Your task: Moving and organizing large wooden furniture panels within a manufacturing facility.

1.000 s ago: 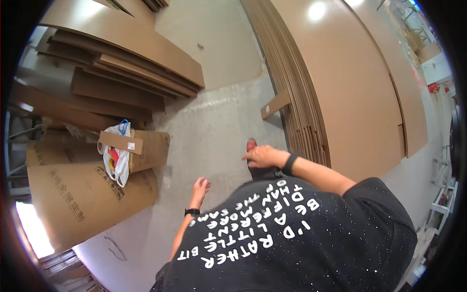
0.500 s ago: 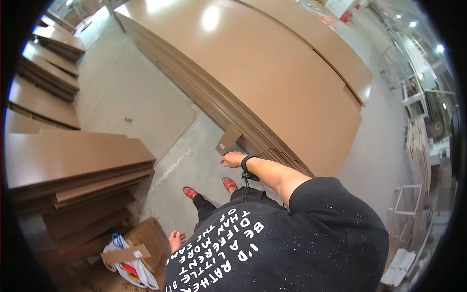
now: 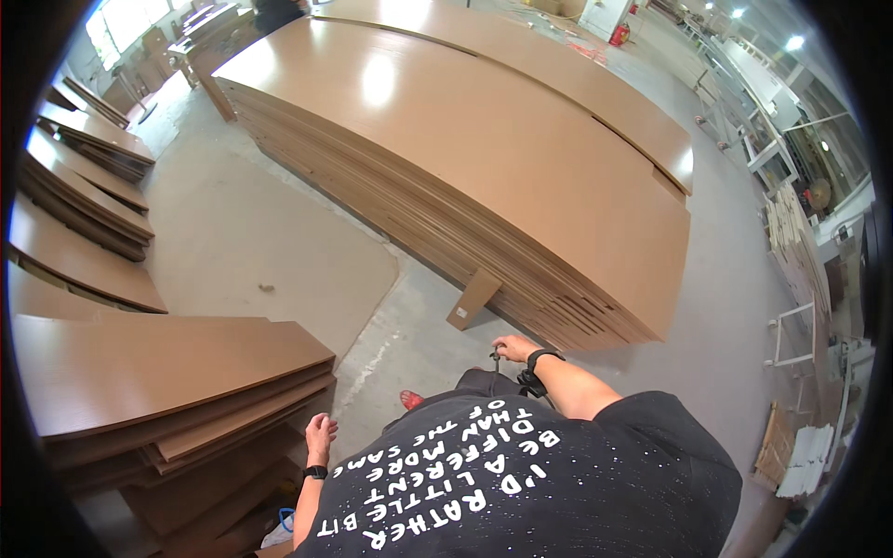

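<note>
My right hand (image 3: 512, 348) is in front of my waist, fingers bent together at the top of a thin dark cord (image 3: 494, 374). A black band with a small dark device (image 3: 531, 379) sits on that wrist. Just beyond the hand, a small brown board offcut (image 3: 474, 298) with a white label leans against a tall stack of brown panels (image 3: 484, 158). My left hand (image 3: 321, 435) hangs at my left side with fingers loosely apart and nothing in it. Close to it is the corner of a lower stack of brown boards (image 3: 177, 372).
More brown boards (image 3: 84, 251) stand along the left. Between the stacks runs a concrete floor (image 3: 279, 242). White metal frames (image 3: 791, 339) and leaning strips (image 3: 795, 246) line the right side. Near the lower edge, a plastic bag (image 3: 279, 532) is partly visible.
My view has lifted and shifted, showing more of the far room. My left arm has risen further into view. My right hand has moved from near the offcut back toward my waist.
</note>
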`<state>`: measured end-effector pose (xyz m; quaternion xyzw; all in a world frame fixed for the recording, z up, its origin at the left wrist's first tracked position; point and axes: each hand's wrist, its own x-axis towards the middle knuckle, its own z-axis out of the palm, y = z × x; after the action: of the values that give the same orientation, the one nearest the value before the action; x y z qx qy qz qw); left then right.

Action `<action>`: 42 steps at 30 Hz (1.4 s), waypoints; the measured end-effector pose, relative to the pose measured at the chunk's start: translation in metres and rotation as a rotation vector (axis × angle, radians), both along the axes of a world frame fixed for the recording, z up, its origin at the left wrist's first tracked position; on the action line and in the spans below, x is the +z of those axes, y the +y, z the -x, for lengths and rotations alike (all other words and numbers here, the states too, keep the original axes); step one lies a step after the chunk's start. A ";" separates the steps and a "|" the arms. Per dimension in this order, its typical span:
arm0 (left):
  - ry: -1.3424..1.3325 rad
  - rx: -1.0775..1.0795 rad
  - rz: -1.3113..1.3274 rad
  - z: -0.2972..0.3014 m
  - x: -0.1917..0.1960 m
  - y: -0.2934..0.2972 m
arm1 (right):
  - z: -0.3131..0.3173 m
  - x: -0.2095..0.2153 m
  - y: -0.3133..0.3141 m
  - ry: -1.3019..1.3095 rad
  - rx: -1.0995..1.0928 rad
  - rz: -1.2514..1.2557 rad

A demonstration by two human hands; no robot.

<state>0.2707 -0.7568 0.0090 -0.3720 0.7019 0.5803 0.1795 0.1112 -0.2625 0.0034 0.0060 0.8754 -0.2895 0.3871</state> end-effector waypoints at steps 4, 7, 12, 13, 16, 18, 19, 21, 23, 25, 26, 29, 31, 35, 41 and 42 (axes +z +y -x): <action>0.018 -0.032 0.018 0.012 -0.005 -0.013 | 0.017 -0.002 -0.014 0.159 0.026 -0.038; 0.044 0.000 -0.039 0.010 -0.012 -0.011 | 0.042 0.009 -0.018 0.218 0.066 -0.218; -0.039 0.032 -0.073 -0.020 -0.006 0.010 | 0.092 0.003 -0.002 0.154 -0.043 -0.303; -0.073 0.008 -0.069 -0.033 -0.007 0.013 | 0.100 -0.015 0.006 0.168 -0.084 -0.346; -0.198 0.005 -0.025 -0.077 -0.008 0.014 | 0.133 -0.035 0.002 0.070 -0.103 -0.361; -0.235 0.087 -0.053 -0.098 0.003 0.020 | 0.157 -0.066 0.005 0.008 -0.112 -0.380; -0.283 0.111 -0.040 -0.107 0.011 0.023 | 0.165 -0.083 0.004 -0.038 -0.123 -0.404; -0.348 0.136 -0.009 -0.097 0.027 0.030 | 0.181 -0.101 0.003 -0.070 -0.136 -0.422; -0.394 0.154 0.000 -0.087 0.041 0.041 | 0.190 -0.125 -0.004 -0.103 -0.153 -0.436; -0.408 0.166 -0.026 -0.077 0.057 0.056 | 0.185 -0.144 -0.013 0.110 -0.159 -0.457; -0.422 0.160 -0.037 -0.069 0.061 0.061 | 0.180 -0.147 -0.018 0.098 -0.170 -0.448; -0.417 0.065 -0.048 -0.052 0.060 0.073 | 0.156 -0.149 -0.036 0.530 -0.242 -0.524; -0.419 0.028 -0.053 -0.029 0.055 0.090 | 0.155 -0.153 -0.031 0.512 -0.273 -0.519; -0.263 -0.046 -0.144 -0.035 0.020 0.088 | 0.158 -0.168 -0.011 0.350 -0.146 -0.654; -0.273 -0.096 -0.139 0.014 0.003 0.081 | 0.081 -0.136 -0.025 0.443 -0.106 -0.348; -0.220 -0.166 -0.169 0.028 -0.012 0.077 | 0.065 -0.111 -0.015 0.442 -0.154 -0.289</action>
<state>0.2422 -0.6797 -0.0027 -0.3578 0.6549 0.5762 0.3333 0.0463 -0.2774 -0.1075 0.0646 0.9678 -0.1846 0.1587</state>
